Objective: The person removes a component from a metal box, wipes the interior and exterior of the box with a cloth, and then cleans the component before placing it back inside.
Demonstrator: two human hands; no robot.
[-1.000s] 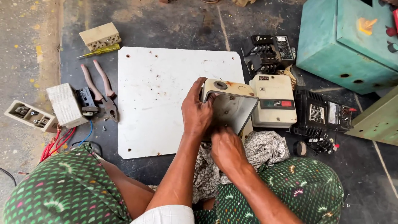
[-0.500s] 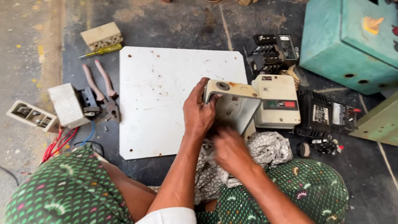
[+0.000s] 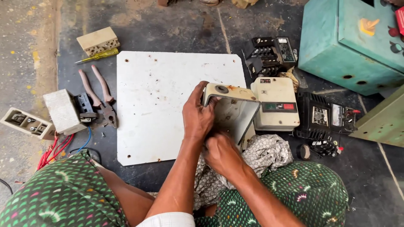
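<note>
Just above the right hand [image 3: 221, 153], the left hand [image 3: 198, 117] is wrapped shut around the near edge of a cream metal cover [image 3: 233, 109], holding it upright over the floor. The right hand is bunched closed on a patterned cloth [image 3: 269, 153] at its base. The cover looks stiff, light and sharp-edged; its rim gives the surest hold.

Cream metal cover [image 3: 230, 110] and patterned cloth [image 3: 269, 153], both in hand.

Cover: open, box-like, hollow side turned toward the lap, round hole in its top face, tilted up at the white plate's right edge, just left of a cream switch box. Cloth: crumpled, grey-white, bunched beneath the cover.
</note>
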